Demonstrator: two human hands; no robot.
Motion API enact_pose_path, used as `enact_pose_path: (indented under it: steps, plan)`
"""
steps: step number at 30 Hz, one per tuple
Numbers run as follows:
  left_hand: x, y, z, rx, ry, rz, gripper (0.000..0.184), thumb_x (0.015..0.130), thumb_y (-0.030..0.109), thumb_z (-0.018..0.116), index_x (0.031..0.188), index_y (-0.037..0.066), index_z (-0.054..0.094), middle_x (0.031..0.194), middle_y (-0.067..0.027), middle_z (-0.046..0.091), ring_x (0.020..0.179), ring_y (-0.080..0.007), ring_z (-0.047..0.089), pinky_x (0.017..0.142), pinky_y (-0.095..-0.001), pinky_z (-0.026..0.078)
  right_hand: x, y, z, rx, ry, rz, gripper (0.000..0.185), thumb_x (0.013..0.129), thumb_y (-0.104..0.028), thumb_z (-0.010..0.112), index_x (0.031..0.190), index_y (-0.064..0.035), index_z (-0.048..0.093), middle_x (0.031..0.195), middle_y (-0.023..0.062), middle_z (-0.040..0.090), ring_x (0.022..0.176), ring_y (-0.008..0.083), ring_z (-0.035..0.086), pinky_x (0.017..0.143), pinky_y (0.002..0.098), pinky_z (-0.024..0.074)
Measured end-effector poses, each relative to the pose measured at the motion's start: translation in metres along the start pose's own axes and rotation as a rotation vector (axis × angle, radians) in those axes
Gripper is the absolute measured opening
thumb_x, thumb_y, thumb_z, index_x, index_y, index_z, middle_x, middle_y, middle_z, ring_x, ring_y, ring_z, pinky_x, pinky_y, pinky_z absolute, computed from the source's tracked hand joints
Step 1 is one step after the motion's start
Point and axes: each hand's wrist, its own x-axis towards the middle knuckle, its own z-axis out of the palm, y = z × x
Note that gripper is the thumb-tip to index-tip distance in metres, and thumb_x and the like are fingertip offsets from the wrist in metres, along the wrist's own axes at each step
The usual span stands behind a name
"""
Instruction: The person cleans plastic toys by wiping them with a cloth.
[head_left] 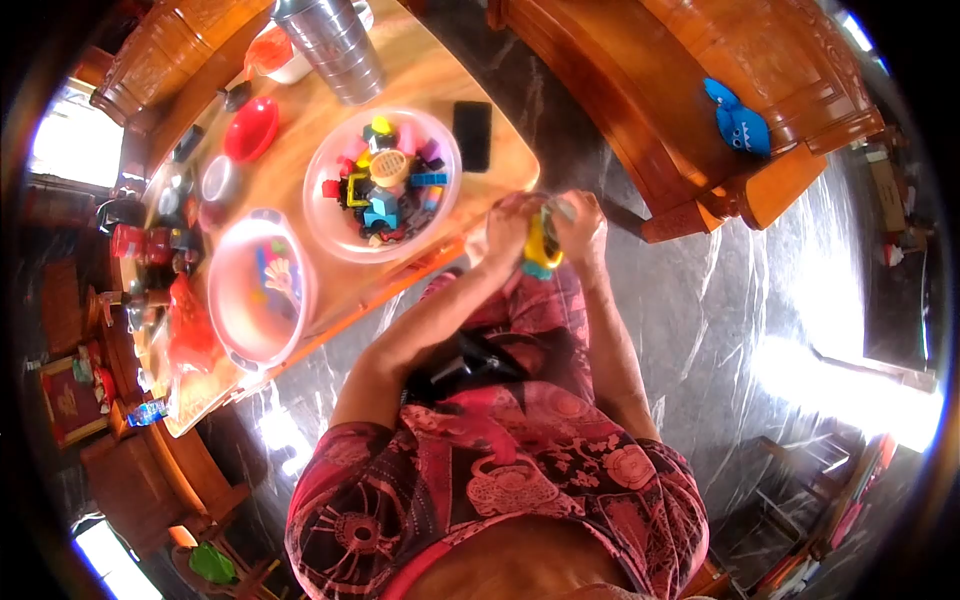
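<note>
Above my lap, just off the table's near right corner, both hands are closed around a small yellow and teal toy (542, 250). My left hand (508, 232) grips its left side, and my right hand (580, 228) has the right side and top. Fingers cover much of the toy, so its exact kind is hidden. Something pale, perhaps a cloth, shows beside my left hand. To the left on the table is a pale pink basin (318, 215) heaped with colourful toy blocks (382, 205). A second basin (218, 300) holds a few small toys, one shaped like a pale hand (284, 277).
On the wooden table (430, 70) are a black phone-like slab (472, 136), a red bowl (251, 130), a metal cup (335, 55) and a red plastic bag (190, 335). Jars line the far left edge. A wooden bench (650, 90) with a blue shark-like toy (738, 122) stands at right.
</note>
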Motion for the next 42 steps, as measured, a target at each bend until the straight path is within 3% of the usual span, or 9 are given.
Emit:
enact_pose_path:
  steps: [8,14,16,23,32,35,38,40,42]
  plan:
    - [-0.002,0.003,0.002,-0.008,0.069,0.023,0.031,0.072,-0.001,0.058,0.099,0.01,0.062,0.102,-0.0095,0.064,0.093,-0.024,0.063,0.08,-0.0293,0.052,-0.012,0.005,-0.006,-0.086,0.034,-0.002,0.014,0.074,-0.014,0.061,0.085,-0.006,0.059,0.089,0.0176,0.058,0.083,0.0384,0.058,0.07,0.0436,0.0469]
    - [-0.009,-0.006,0.018,-0.486,0.125,-0.33,0.017,0.078,0.009,0.054,0.09,0.007,0.066,0.093,-0.0098,0.066,0.084,-0.0241,0.063,0.078,-0.0329,0.05,-0.026,0.001,-0.013,-0.041,0.044,-0.074,0.017,0.075,-0.014,0.063,0.09,-0.0072,0.061,0.09,0.0176,0.058,0.083,0.0384,0.058,0.07,0.0423,0.0473]
    - [-0.009,-0.009,0.017,0.173,0.098,-0.041,0.02,0.077,0.01,0.054,0.094,0.007,0.065,0.094,-0.0114,0.065,0.085,-0.0256,0.063,0.079,-0.0341,0.049,-0.029,-0.018,-0.018,0.001,0.06,-0.142,0.019,0.075,-0.014,0.064,0.092,-0.0083,0.062,0.091,0.0174,0.058,0.082,0.0381,0.058,0.07,0.0418,0.0476]
    - [-0.023,-0.031,0.031,0.173,0.116,-0.015,0.035,0.074,0.006,0.055,0.109,0.007,0.06,0.096,-0.0137,0.064,0.086,-0.0258,0.062,0.079,-0.0331,0.048,-0.016,-0.031,0.001,-0.019,0.03,-0.166,0.018,0.077,-0.018,0.064,0.093,-0.0099,0.062,0.091,0.0151,0.057,0.086,0.0356,0.059,0.071,0.0421,0.048]
    - [-0.013,-0.011,0.027,-0.831,0.122,-0.61,0.02,0.089,0.013,0.051,0.095,0.006,0.068,0.099,-0.0081,0.065,0.091,-0.0207,0.061,0.083,-0.0286,0.045,-0.003,-0.007,0.003,-0.033,0.033,-0.045,0.013,0.075,-0.015,0.062,0.085,-0.0081,0.06,0.089,0.016,0.058,0.083,0.0375,0.058,0.07,0.0436,0.0471]
    - [-0.009,0.0,0.01,-0.308,0.068,-0.199,0.024,0.094,0.013,0.043,0.098,0.003,0.064,0.098,-0.0096,0.064,0.091,-0.0194,0.059,0.081,-0.0288,0.046,-0.005,-0.001,0.002,-0.075,0.069,-0.05,0.012,0.074,-0.014,0.062,0.085,-0.0077,0.059,0.088,0.0166,0.058,0.081,0.0377,0.059,0.069,0.0439,0.0471]
    - [-0.01,0.008,0.009,-0.433,0.059,-0.319,0.025,0.095,0.019,0.045,0.094,0.003,0.065,0.095,-0.0051,0.063,0.087,-0.0122,0.057,0.079,-0.0256,0.045,-0.012,0.001,-0.005,-0.089,0.053,-0.005,0.013,0.074,-0.015,0.061,0.084,-0.0075,0.059,0.087,0.0173,0.059,0.08,0.0382,0.059,0.068,0.0443,0.047]
    - [-0.01,0.009,0.009,-0.733,-0.065,-0.812,0.025,0.094,0.025,0.05,0.095,0.004,0.065,0.094,-0.0024,0.063,0.089,-0.0092,0.055,0.079,-0.025,0.044,-0.015,0.007,-0.007,-0.098,0.06,0.037,0.014,0.074,-0.016,0.061,0.085,-0.0066,0.059,0.086,0.0176,0.059,0.08,0.0382,0.059,0.068,0.0445,0.0467]
    - [-0.013,0.001,0.013,-0.762,-0.037,-0.788,0.025,0.092,0.026,0.053,0.099,0.005,0.064,0.097,-0.003,0.062,0.091,-0.0096,0.054,0.081,-0.0255,0.044,-0.019,0.012,-0.01,-0.081,0.074,0.022,0.015,0.074,-0.017,0.06,0.084,-0.006,0.059,0.085,0.0179,0.059,0.08,0.0387,0.058,0.068,0.045,0.0464]
